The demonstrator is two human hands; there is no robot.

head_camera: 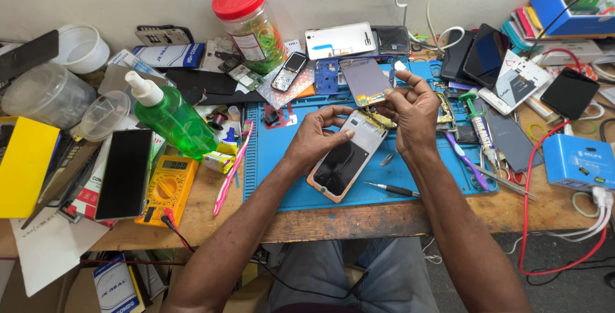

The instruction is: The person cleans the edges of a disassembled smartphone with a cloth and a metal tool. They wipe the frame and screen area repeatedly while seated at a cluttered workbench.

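Hands are both busy over the blue work mat (282, 172) on a cluttered wooden bench. Left hand (318, 135) is pinched onto the top edge of an opened phone (346, 159) lying face-up-ish on the mat, tilted diagonally. Right hand (413, 111) is closed around a thin screen panel (365, 81), holding it raised just above the phone's top end.

Container-wise: a clear jar with a red lid (250, 24) stands at the back and is stuffed with coloured rubber bands, mostly green. A green liquid bottle (172, 115) with a white nozzle lies tipped left of the mat. Clear plastic tubs (48, 95) sit far left; can't tell what's in them. A yellow multimeter (168, 188) rests near the front edge, and a pink toothbrush (232, 169) lies along the mat's left side.
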